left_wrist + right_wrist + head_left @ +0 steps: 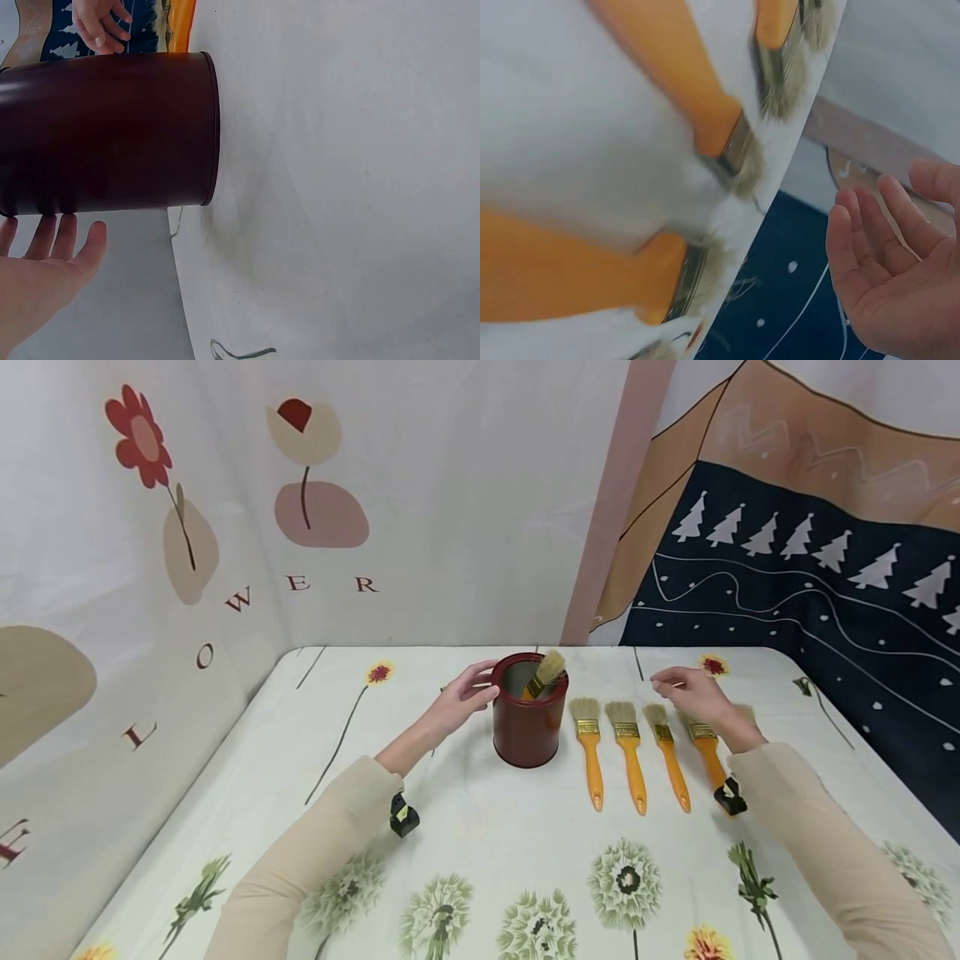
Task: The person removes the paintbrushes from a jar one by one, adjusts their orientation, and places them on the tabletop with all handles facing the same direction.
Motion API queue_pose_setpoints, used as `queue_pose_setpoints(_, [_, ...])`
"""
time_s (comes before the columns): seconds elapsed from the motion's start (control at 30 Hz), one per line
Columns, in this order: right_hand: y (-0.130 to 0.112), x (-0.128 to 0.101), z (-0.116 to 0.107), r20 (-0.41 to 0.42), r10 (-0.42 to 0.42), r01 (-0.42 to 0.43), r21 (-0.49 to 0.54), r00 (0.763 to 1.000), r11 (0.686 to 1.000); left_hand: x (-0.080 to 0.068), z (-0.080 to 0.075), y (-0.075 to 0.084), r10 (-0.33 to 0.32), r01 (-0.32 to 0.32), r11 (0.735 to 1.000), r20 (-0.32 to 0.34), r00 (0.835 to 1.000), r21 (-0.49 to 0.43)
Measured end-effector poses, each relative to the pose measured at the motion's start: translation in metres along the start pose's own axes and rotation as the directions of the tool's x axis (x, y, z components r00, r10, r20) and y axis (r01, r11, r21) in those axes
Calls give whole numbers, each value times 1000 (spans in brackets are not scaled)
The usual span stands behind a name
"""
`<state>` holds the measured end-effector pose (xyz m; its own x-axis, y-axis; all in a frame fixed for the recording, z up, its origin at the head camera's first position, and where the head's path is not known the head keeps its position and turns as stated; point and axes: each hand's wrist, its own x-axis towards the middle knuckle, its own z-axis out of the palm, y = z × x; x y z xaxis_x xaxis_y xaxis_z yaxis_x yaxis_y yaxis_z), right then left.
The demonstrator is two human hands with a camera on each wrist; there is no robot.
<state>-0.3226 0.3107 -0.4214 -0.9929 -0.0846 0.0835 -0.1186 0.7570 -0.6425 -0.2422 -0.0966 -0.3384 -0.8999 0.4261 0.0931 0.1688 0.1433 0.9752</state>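
Note:
A dark red paint can (527, 731) stands upright on the table. One paintbrush (551, 667) leans inside it, bristles up over the rim. My left hand (459, 700) is at the can's left side; in the left wrist view its fingertips (67, 225) reach the can wall, fingers not wrapped round it. My right hand (692, 692) hovers above the brushes at the right, fingers loosely bent, nothing in them. Below it lies a wide orange-handled paintbrush (705, 745), partly hidden by the wrist. In the right wrist view the right hand (900, 255) is beyond the bristle ends.
Right of the can, more orange-handled brushes lie in a row, bristles away from me: one (588, 752), another (628, 756) and a narrower one (667, 757). Further bristles (745, 713) show behind the right wrist. A flower-printed cloth (465, 827) covers the table; printed curtains (465, 502) hang behind.

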Motion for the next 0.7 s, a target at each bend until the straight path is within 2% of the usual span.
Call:
queue_pose_setpoints(0.17, [-75, -39, -13, 74, -5, 0, 65, 997, 998, 1, 0, -1, -5, 5, 1000, -1, 1000, -2])
queue_pose_setpoints(0.23, [-93, -47, -14, 88, -19, 12, 84, 996, 996, 1, 0, -1, -6, 6, 1000, -1, 1000, -5])
queue_pose_setpoints(0.4, [-114, -53, -12, 117, -51, 41, 88, 992, 995, 1, 0, -1, -6, 6, 1000, 0, 1000, -10])
queue_pose_setpoints(0.7, [-133, -57, -4, 133, -94, 77, 130, 987, 989, 1, 0, 0, -7, 7, 1000, 2, 1000, -10])
